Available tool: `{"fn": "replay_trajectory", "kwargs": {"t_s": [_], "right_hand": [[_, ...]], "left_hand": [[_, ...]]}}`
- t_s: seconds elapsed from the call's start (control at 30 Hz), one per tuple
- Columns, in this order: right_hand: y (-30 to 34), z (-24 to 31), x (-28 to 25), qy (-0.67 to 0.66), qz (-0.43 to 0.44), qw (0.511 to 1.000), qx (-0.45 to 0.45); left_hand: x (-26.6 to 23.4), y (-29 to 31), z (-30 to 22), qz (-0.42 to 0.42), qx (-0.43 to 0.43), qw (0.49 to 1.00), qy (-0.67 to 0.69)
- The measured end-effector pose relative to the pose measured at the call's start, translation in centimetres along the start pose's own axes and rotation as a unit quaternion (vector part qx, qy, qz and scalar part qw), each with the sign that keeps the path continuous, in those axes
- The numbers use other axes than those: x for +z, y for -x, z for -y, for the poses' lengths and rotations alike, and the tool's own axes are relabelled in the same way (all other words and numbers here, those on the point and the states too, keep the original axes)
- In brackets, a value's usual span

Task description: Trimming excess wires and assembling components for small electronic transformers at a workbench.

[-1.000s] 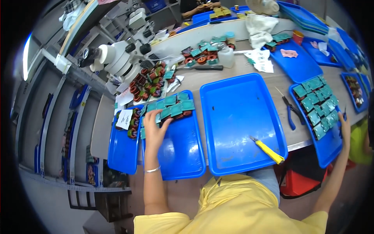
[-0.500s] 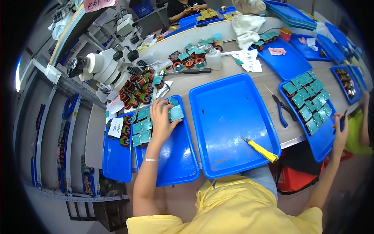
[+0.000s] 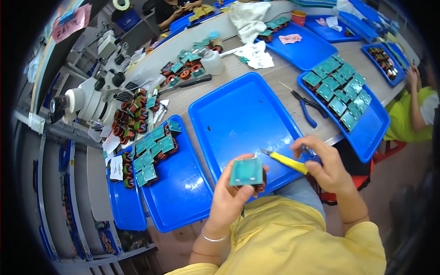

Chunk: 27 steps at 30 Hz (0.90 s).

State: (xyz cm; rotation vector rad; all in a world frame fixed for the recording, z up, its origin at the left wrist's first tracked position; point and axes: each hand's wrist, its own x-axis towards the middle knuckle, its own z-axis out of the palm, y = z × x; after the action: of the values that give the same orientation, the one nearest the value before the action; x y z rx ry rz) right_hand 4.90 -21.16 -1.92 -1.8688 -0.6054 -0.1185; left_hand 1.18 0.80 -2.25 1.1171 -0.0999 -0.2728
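Observation:
My left hand (image 3: 227, 201) grips a coil with a square green circuit board (image 3: 246, 172) on top, holding it up over the near edge of the middle blue tray (image 3: 238, 123). To the right, my right hand (image 3: 332, 168) is closed around a small dark-blue hand tool (image 3: 312, 156), whose kind is mostly hidden by the fingers. Between the hands, a yellow utility knife (image 3: 288, 162) lies in the middle tray. Rows of similar green-topped coils (image 3: 151, 151) stand in the left blue tray (image 3: 183, 188).
Blue-handled pliers (image 3: 308, 112) lie right of the middle tray. Beyond them, another blue tray (image 3: 370, 142) holds more green-topped coils. A microscope (image 3: 87, 103) and piled bare coils (image 3: 130, 119) stand at the left. A co-worker's arm (image 3: 415, 98) shows at the far right.
My left hand has lifted a green-topped coil from the left tray and brought it in front of me. My right hand has come in from the far right with its tool. The view has shifted.

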Motion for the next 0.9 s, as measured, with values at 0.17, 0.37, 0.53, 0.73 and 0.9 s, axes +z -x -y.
{"fn": "replay_trajectory", "kwargs": {"t_s": [0.17,0.37,0.53,0.73,0.9], "right_hand": [[0.4,1.5,0.9,-0.090,0.022,0.996,0.001],[0.0,2.2,1.6,-0.286,-0.026,0.956,0.065],[-0.8,2.3,1.0,-0.332,0.068,0.938,0.077],[-0.1,2.3,1.0,-0.272,0.035,0.962,0.016],[0.3,2.3,1.4,-0.188,-0.047,0.981,-0.031]], "left_hand": [[1.6,0.3,0.7,0.042,0.037,0.998,-0.017],[1.7,0.4,0.7,0.090,0.008,0.996,0.023],[1.4,0.1,1.8,0.128,-0.013,0.990,0.049],[1.7,0.4,1.0,0.137,-0.106,0.975,0.141],[2.4,0.5,1.2,0.076,-0.067,0.980,0.171]]}}
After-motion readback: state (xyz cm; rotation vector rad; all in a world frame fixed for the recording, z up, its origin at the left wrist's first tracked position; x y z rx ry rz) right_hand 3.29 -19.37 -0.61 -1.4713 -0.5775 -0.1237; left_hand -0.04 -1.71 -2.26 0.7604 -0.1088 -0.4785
